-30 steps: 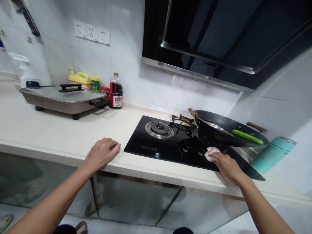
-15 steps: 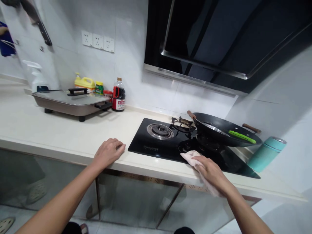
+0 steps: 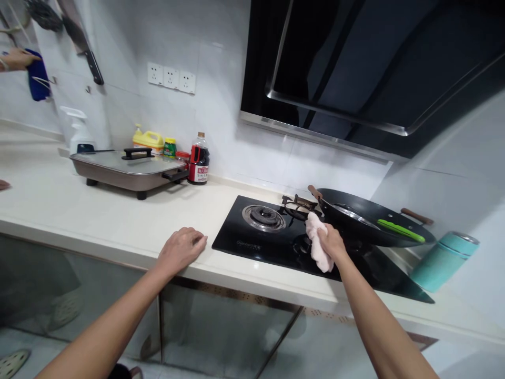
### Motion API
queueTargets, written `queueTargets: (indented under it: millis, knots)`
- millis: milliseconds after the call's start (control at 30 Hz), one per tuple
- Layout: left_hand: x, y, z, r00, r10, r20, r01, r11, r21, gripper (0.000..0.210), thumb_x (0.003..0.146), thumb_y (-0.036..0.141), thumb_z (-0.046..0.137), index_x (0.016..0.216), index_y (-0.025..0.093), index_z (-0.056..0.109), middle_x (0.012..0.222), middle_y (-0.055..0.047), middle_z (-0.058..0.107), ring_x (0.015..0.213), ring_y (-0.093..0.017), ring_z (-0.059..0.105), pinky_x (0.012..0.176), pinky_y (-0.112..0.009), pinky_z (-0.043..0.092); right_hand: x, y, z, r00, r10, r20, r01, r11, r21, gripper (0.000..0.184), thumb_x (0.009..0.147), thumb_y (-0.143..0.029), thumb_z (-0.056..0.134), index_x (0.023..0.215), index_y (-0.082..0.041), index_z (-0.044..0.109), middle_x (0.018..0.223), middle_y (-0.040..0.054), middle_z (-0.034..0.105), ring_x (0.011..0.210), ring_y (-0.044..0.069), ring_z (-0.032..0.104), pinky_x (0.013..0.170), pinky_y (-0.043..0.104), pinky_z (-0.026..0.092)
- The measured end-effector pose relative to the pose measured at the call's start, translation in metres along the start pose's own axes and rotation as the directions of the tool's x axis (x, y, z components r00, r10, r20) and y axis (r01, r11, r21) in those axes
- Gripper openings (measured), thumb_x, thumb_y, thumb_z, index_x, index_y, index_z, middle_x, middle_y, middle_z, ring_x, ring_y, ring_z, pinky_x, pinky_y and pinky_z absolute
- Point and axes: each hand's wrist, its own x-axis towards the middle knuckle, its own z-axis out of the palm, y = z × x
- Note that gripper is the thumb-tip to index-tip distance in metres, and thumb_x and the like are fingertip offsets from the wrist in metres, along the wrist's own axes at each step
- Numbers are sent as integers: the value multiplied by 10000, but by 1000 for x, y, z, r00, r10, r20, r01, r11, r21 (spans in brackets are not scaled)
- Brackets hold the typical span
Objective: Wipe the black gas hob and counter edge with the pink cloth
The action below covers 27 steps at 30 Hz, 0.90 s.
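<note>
My right hand grips a pale pink cloth over the middle of the black gas stove, close to its control knobs. The cloth hangs down from my fingers towards the front of the glass. My left hand rests on the counter's front edge, left of the stove, fingers loosely bent and nothing in them. A black wok with wooden handles sits on the right burner, a green-handled utensil lying across it. Behind the cloth stands a loose pan support. The left burner has no support on it.
A turquoise flask leans at the stove's right. On the counter stand a lidded electric pan, a soy sauce bottle and a spray bottle. A range hood hangs above. Another person's hand touches a blue cloth.
My right hand has moved the cloth back from the stove's front edge, farther onto the glass. My left hand has stayed on the counter. Another person's hand has come further in at the left.
</note>
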Motion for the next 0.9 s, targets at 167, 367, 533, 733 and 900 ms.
queueTargets:
  millis: [167,367,533,733,900]
  knots:
    - [0,-2,2,1000,-11,-9,11,1000,3,395,952,414,436,842,203,752,950,-86,776,970,-262,679,855,-364,477,2,-2,15,999,-44,15,45,992,-114,546,975,-350,398,1497,-309,549,1545,122,504,1428,348,436,1177,655,238]
    - [0,-1,3,1000,-10,-8,10,1000,-8,403,960,413,430,829,205,749,953,-83,775,965,-258,674,852,-368,471,-12,1,9,961,-197,193,230,959,-168,503,1040,-334,308,1423,-244,620,1418,86,658,1348,249,560,1257,560,144]
    - [0,-2,3,1000,-13,-17,13,1000,-3,391,952,399,438,820,212,755,933,-79,774,956,-258,675,862,-370,479,-30,4,7,947,-225,228,275,937,-218,703,943,-445,544,1560,-119,458,1496,183,577,1423,302,495,1267,565,142]
    - [0,-2,3,1000,-18,-24,19,1000,6,388,951,401,443,826,218,762,962,-81,781,950,-255,676,845,-363,489,-55,3,1,964,-199,178,245,923,-297,747,923,-388,553,1580,-65,406,1416,214,614,1321,324,580,1141,457,380]
    - [0,-2,4,999,9,-32,-9,1000,6,388,953,397,441,825,212,758,938,-84,777,947,-259,672,867,-372,485,-83,6,-7,974,-185,127,212,946,-247,696,921,-368,527,1559,-105,438,1415,195,616,1285,328,601,1053,443,450]
